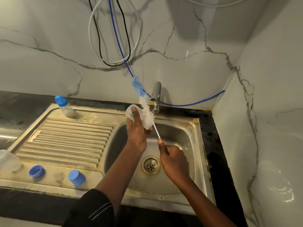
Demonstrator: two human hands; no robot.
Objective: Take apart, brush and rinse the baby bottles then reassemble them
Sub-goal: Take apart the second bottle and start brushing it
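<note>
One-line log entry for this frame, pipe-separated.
step: brushing | left hand grip: holds clear bottle over sink | right hand grip: holds brush handle, bristles against bottle | second bottle: capped, on drainboard

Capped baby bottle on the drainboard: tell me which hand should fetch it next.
Left, likely. The left hand is nearer the capped baby bottle, on the same side, though it must set down the clear bottle. The right hand grips the bottle brush and would cross over.

Drainboard [68, 138] holds capped bottle [64, 106], blue ring [36, 171], blue cap [76, 177], teat [58, 176].
</note>
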